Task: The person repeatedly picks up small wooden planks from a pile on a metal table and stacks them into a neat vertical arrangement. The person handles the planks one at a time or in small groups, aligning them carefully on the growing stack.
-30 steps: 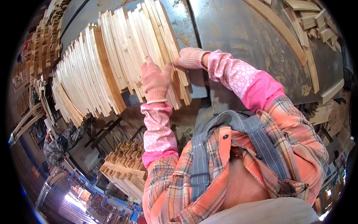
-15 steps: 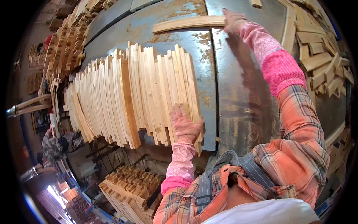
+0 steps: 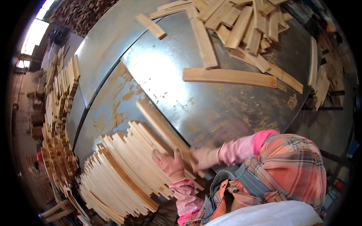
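Note:
A long row of pale wooden strips (image 3: 124,169) lies side by side on the metal table. My left hand (image 3: 169,164) rests on the row's right part, fingers spread and thumb apart, gripping nothing. Just right of the row, a single wooden strip (image 3: 160,126) lies at a slant, its far end pointing up and left. At that strip's near part is my right hand (image 3: 206,156), smeared by motion, so its grip does not show. Both hands look gloved, with pink sleeve covers above them.
A loose pile of wooden pieces (image 3: 245,28) covers the table's far right. Another strip (image 3: 230,77) lies crosswise before it. A short piece (image 3: 151,26) sits near the far seam. Stacked wood (image 3: 56,150) stands along the left. Sawdust (image 3: 118,113) is scattered on the metal.
My view has swung right, showing the pile more fully. The single strip has come from the far table to beside the row, and my right hand has drawn in toward my body.

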